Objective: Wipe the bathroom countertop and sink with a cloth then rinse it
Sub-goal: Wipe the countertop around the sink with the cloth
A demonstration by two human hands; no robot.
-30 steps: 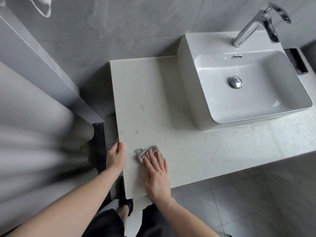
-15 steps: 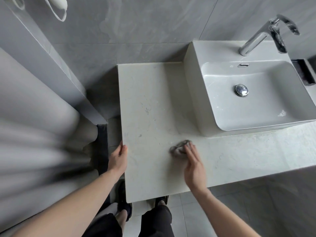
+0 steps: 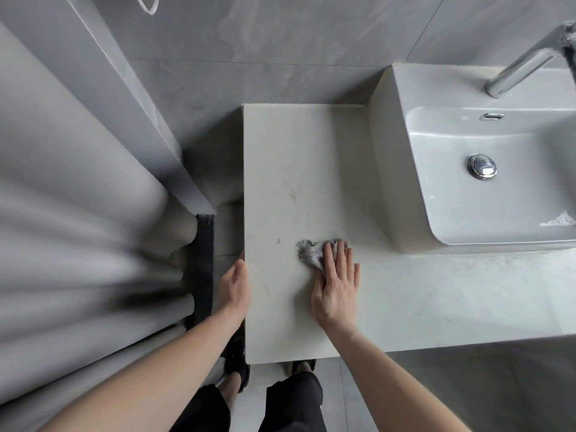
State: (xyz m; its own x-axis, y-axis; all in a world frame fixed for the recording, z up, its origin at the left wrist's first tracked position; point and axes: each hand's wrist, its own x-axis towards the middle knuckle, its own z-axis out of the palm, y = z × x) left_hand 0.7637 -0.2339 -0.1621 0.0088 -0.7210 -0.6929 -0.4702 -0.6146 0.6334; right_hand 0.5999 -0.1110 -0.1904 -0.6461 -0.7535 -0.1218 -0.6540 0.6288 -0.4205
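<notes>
A small crumpled grey cloth [image 3: 308, 252] lies on the pale marble countertop [image 3: 296, 169], left of the white vessel sink [image 3: 486, 194]. My right hand [image 3: 336, 283] lies flat with straight fingers pressing the cloth's right part onto the counter. My left hand [image 3: 233, 285] rests against the countertop's left edge, fingers relaxed and holding nothing. The sink has a chrome drain plug [image 3: 481, 166] and a chrome faucet [image 3: 530, 63] at the back right.
A grey tiled wall [image 3: 280, 42] backs the counter. A grey curtain [image 3: 68, 213] hangs at the left beside a dark strip [image 3: 202, 269]. The counter's front edge runs just above my legs and the tiled floor [image 3: 352, 400].
My right hand has slid the cloth across the counter, first right toward the sink, then farther from the front edge. My left hand has stayed at the counter's left edge.
</notes>
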